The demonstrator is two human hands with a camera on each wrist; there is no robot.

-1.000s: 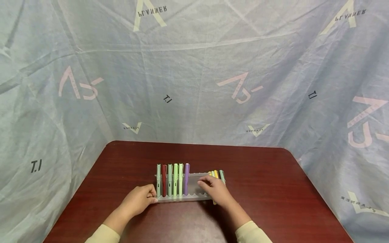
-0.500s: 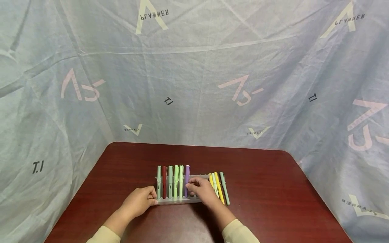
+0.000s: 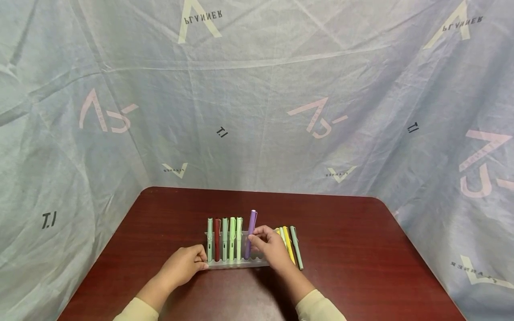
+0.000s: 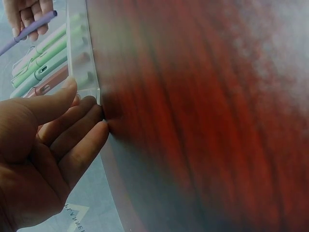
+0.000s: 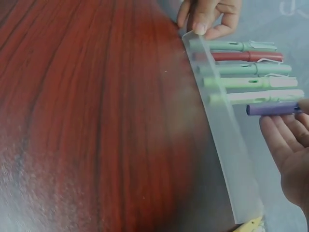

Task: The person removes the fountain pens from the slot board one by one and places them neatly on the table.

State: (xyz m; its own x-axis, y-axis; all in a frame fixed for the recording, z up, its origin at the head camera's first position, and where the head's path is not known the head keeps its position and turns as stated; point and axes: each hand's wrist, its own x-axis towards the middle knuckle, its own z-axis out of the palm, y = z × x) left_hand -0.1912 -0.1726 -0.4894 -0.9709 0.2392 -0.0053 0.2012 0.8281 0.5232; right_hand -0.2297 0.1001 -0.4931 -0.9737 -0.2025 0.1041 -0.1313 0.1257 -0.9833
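Note:
A translucent pen rack point(image 3: 237, 265) with a notched front stands on the table. Several capped pens lean in it: a grey-green pen point(image 3: 209, 240) at the left end, a dark red pen point(image 3: 217, 240), another grey-green one, and two light green pens point(image 3: 232, 236). With thumb and fingers, my left hand point(image 3: 184, 265) pinches the rack's left front corner, as the left wrist view point(image 4: 63, 130) also shows. My right hand point(image 3: 275, 249) pinches a purple pen point(image 3: 251, 223) by its middle. In the right wrist view the purple pen point(image 5: 273, 108) is raised clear of the rack, its lower end pointing to the rack's front.
Right of the rack, two yellow pens point(image 3: 289, 245), a pale green pen point(image 3: 283, 236) and a grey-green pen point(image 3: 296, 247) lie on the dark red table point(image 3: 353, 267). A grey printed cloth point(image 3: 257, 111) hangs behind and at both sides.
My right hand has moved left to the purple pen, taken hold of it and lifted it up from its slot. The left hand stays at the rack's corner.

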